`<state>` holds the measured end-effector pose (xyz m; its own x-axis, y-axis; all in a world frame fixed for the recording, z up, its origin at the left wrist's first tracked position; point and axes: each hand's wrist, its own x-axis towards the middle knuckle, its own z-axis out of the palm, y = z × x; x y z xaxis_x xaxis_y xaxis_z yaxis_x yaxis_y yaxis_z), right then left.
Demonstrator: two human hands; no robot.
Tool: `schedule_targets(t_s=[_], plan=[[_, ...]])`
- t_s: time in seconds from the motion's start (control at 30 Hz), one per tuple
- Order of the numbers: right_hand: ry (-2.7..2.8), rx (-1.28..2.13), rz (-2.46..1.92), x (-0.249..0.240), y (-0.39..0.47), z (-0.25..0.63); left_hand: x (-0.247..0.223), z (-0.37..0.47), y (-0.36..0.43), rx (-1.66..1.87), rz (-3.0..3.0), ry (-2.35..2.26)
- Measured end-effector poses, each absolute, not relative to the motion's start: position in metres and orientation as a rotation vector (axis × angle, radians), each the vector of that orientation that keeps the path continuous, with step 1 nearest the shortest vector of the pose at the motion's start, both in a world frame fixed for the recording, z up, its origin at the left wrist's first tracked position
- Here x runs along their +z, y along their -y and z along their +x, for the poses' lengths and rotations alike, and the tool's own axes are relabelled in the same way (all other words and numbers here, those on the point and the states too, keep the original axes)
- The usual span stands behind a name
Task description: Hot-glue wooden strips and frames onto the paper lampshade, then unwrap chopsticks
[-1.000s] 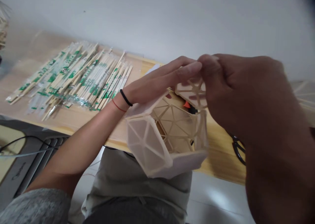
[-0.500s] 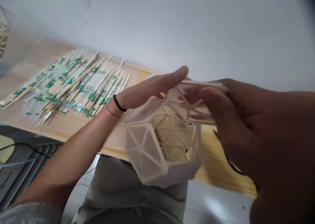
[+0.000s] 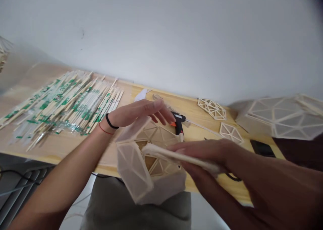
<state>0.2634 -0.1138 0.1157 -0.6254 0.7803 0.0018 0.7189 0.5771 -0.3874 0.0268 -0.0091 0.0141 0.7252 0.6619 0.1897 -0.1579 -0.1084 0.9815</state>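
Note:
A many-sided shell [image 3: 135, 171] of thin wooden sticks covered with translucent white paper sits at the table's front edge, its open top showing the triangular lattice inside. My left hand [image 3: 143, 112] is beside the shell's raised upper-left panel, thumb and fingers stretched out; whether the palm touches that panel cannot be made out. Between the thumb and fingers of my right hand [image 3: 214, 166] is a separate paper-covered stick panel [image 3: 161, 152]. It is seen nearly edge-on, above the shell's opening, and whether it touches the rim is unclear.
Chopsticks [image 3: 65, 105] in clear and green wrappers pile up on the table's left. A black glue gun [image 3: 179, 122] lies behind the shell. Farther right are a bare stick lattice [image 3: 212, 108], a small panel [image 3: 230, 133], a dark flat object [image 3: 262, 148] and a large papered structure [image 3: 282, 119].
My right hand has lowered the panel and tilted it edge-on, away from the raised spot near my left hand. The view has shifted, bringing the glue gun and right side of the table into sight.

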Motion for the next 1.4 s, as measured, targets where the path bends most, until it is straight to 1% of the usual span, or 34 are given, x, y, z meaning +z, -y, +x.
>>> schedule_targets(t_s=[0.1, 0.23, 0.33, 0.4, 0.47, 0.53, 0.6, 0.67, 0.83, 0.9, 1.07, 1.17, 1.27, 1.4], plan=[[2.506, 0.487, -1.246, 0.109, 0.112, 0.244, 0.018, 0.026, 0.011, 0.693, 1.573, -0.447], [2.667, 0.412, -1.067, 0.106, 0.1, 0.227, 0.024, 0.023, 0.011, 0.605, 1.687, -0.465], [2.705, 0.42, -1.036, 0.108, 0.09, 0.22, 0.026, 0.022, 0.011, 0.59, 1.716, -0.478], [2.687, 0.529, -1.124, 0.11, 0.082, 0.219, 0.026, 0.022, 0.011, 0.6, 1.688, -0.501], [2.641, 0.762, -1.207, 0.112, 0.072, 0.219, 0.026, 0.022, 0.012, 0.593, 1.676, -0.512], [2.61, 1.005, -1.215, 0.115, 0.062, 0.221, 0.025, 0.023, 0.012, 0.575, 1.676, -0.513], [2.611, 1.121, -1.208, 0.118, 0.054, 0.222, 0.025, 0.023, 0.012, 0.564, 1.675, -0.518], [2.652, 1.092, -1.253, 0.123, 0.05, 0.223, 0.023, 0.023, 0.011, 0.576, 1.662, -0.52], [2.723, 0.815, -1.285, 0.139, 0.054, 0.218, 0.016, 0.024, 0.009, 0.661, 1.554, -0.492], [2.716, 0.771, -1.293, 0.144, 0.056, 0.216, 0.013, 0.026, 0.009, 0.687, 1.518, -0.497], [2.801, 0.773, -1.382, 0.145, 0.055, 0.216, 0.007, 0.034, 0.013, 0.606, 1.37, -0.469], [2.789, 0.849, -1.356, 0.141, 0.049, 0.221, 0.005, 0.037, 0.015, 0.59, 1.246, -0.444], [2.755, 0.924, -1.328, 0.135, 0.043, 0.226, 0.005, 0.037, 0.017, 0.635, 1.246, -0.495], [2.699, 0.918, -1.301, 0.127, 0.042, 0.227, 0.007, 0.037, 0.018, 0.622, 1.259, -0.498]])
